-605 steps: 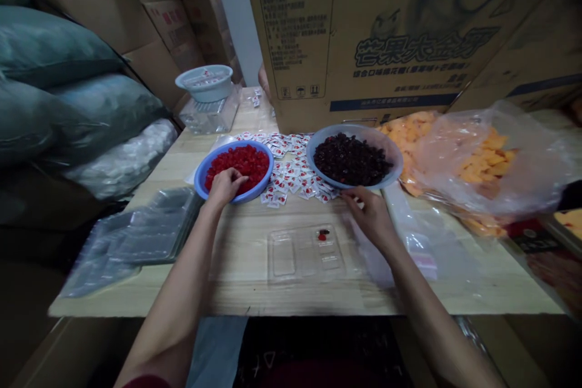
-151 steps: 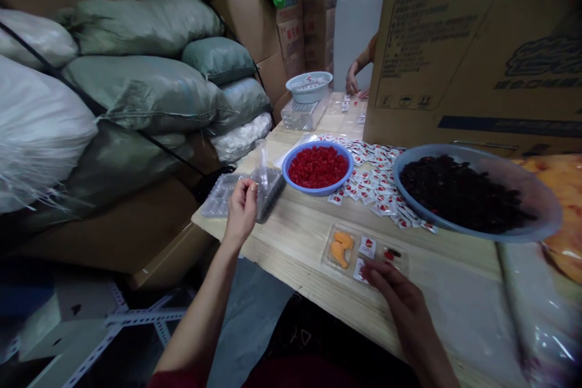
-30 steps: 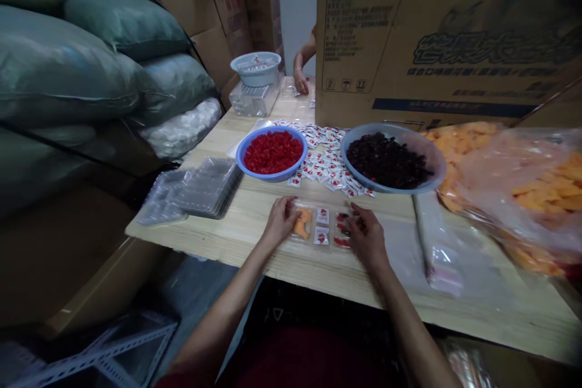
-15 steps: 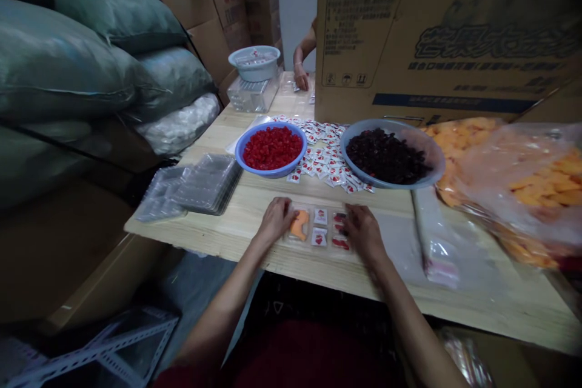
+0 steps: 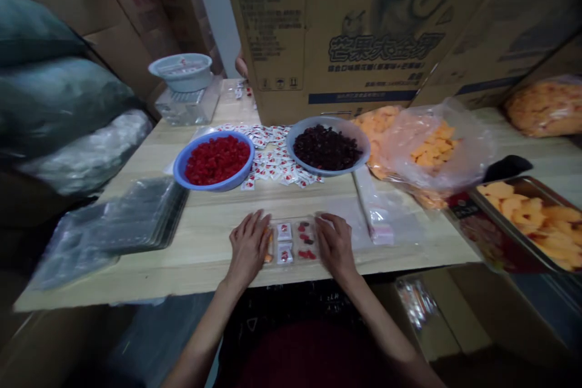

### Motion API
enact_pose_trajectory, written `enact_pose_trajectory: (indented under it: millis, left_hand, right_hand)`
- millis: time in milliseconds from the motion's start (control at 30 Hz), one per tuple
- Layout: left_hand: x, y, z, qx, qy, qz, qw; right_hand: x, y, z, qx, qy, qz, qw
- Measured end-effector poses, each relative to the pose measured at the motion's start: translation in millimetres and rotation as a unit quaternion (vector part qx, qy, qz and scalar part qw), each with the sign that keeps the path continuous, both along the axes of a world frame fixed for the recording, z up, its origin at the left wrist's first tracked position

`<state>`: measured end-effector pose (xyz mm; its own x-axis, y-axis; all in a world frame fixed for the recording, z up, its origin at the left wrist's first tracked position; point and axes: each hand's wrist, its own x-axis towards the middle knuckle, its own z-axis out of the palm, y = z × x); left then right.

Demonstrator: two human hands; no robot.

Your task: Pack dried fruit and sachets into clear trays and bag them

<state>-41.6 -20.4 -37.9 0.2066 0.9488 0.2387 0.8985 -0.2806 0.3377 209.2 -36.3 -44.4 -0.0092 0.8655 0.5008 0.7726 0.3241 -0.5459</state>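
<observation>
A clear plastic compartment tray (image 5: 295, 222) lies near the table's front edge between my two hands. My left hand (image 5: 247, 245) grips its left end, fingers curved over an orange piece (image 5: 269, 248) and hiding much of it. At the right end, my right hand (image 5: 335, 242) holds the edge with its fingertips. Two small white sachets (image 5: 284, 231) with red print sit in the middle compartments. Red and dark pieces (image 5: 308, 254) fill part of the right-hand ones. Beyond stand a blue bowl (image 5: 180, 177) of red pieces and a pale bowl (image 5: 365, 156) of dark pieces, with scattered sachets (image 5: 273, 165) between.
Stacked clear trays (image 5: 140, 209) lie left. A large cardboard box (image 5: 282, 30) stands behind the bowls, with another person's hand (image 5: 241, 65) beside it. To the right are plastic bags (image 5: 379, 215), a bag of orange pieces (image 5: 431, 145) and an open container (image 5: 541, 212) of them.
The view has swung right, bringing the open container of orange pieces into sight. My left hand now covers more of the orange piece; my right hand has drawn back to the tray's edge, uncovering the right compartments.
</observation>
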Motion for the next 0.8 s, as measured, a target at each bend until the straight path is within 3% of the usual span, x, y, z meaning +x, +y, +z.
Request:
enact_pose_trajectory:
  millis: [133,267,467,633,800]
  left_hand:
    - [-13.1,-0.6,2.4,-0.017,-0.024,0.081,0.996]
    - [-33.3,-9.8,-0.4,-0.048,-0.07,0.136,0.987]
    - [-34.3,-12.6,-2.1,-0.084,-0.055,0.162,0.982]
    - [-26.1,-8.4,7.1,-0.108,-0.07,0.169,0.977]
    - [-26.2,-11.3,11.9,-0.091,-0.073,0.17,0.978]
  right_hand:
    - [55.5,-0.4,6.8,0.01,0.021,-0.094,0.995]
    - [113.9,0.5,1.7,-0.013,-0.062,-0.233,0.97]
    - [151.8,16.4,3.0,-0.118,-0.041,-0.181,0.975]
    - [169.2,27.7,19.6,-0.133,-0.047,-0.19,0.972]
    - [178.3,21.4,12.9,-0.124,-0.109,-0.215,0.963]
